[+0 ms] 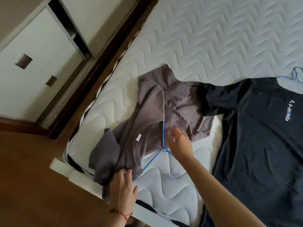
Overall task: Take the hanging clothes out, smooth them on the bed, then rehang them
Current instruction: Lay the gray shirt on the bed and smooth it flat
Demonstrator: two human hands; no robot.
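Grey t-shirt (157, 115) lying crumpled on bed (205, 38), blue hanger (161, 145) sticking from collar. Left hand (122, 187) is pressing its shoulder, fingers straight; right hand (179, 141) is hovering, fingers relaxed.

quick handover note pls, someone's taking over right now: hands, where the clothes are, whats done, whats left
Left hand: open, resting on the grey t-shirt near the bed edge.
Right hand: open, at the blue hanger in the shirt's neck.
Grey t-shirt: bunched on the mattress, hanger partly inside.
Dark t-shirt: lies fairly flat beside it, a blue hanger hook at its collar.
Done: both are on the bed.
Left: smooth the grey one, rehang both.
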